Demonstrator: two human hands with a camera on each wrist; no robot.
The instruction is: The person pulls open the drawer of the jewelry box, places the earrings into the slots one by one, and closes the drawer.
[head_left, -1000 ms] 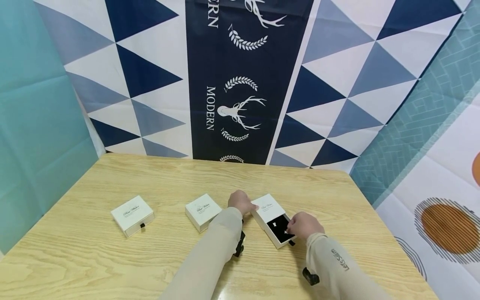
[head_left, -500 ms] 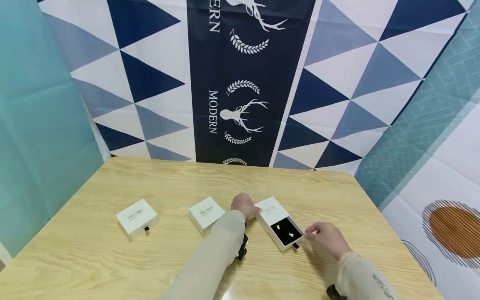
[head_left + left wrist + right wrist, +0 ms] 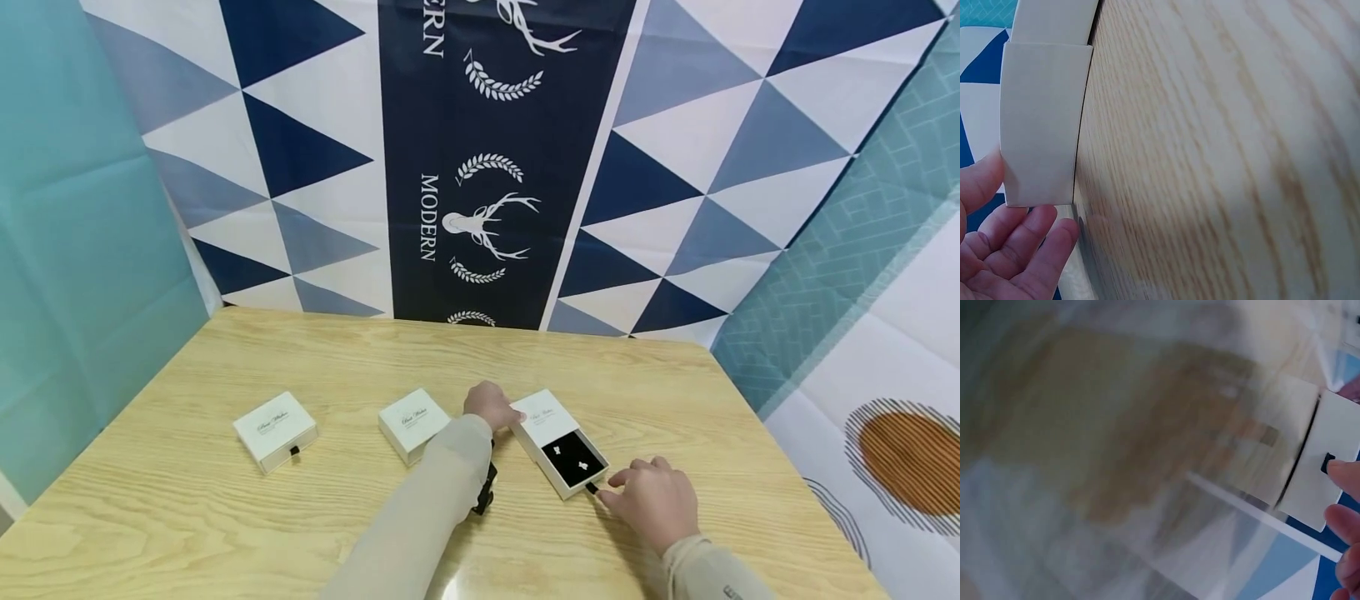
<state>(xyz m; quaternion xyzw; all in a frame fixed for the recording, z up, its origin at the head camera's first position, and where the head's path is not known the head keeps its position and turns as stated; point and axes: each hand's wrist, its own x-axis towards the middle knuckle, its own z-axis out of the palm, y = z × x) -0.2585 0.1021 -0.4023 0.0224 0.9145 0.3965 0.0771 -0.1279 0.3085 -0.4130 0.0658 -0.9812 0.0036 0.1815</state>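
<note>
A white jewelry box [image 3: 542, 419] stands on the table with its drawer pulled partway out. On the drawer's black lining [image 3: 576, 459] lie two small silver earrings, the left earring [image 3: 557, 450] and the right earring [image 3: 582, 466]. My left hand [image 3: 491, 406] grips the far left part of the box's sleeve, thumb on top and fingers at its end, as the left wrist view also shows for the sleeve [image 3: 1041, 119]. My right hand [image 3: 658, 502] is at the drawer's front, fingers loosely bent, thumb at the black pull tab [image 3: 1328, 464]; whether it presses there I cannot tell.
Two closed white boxes with printed lids stand to the left: a middle box [image 3: 414, 423] close to my left forearm, and a far-left box [image 3: 276, 431] with a black tab. The wooden table [image 3: 225, 525] ends at a patterned cloth wall [image 3: 315, 183].
My right hand has drawn back from over the drawer lining, moved right, then come to the drawer's front by the tab. Both earrings are now in plain sight. The left hand stays on the box.
</note>
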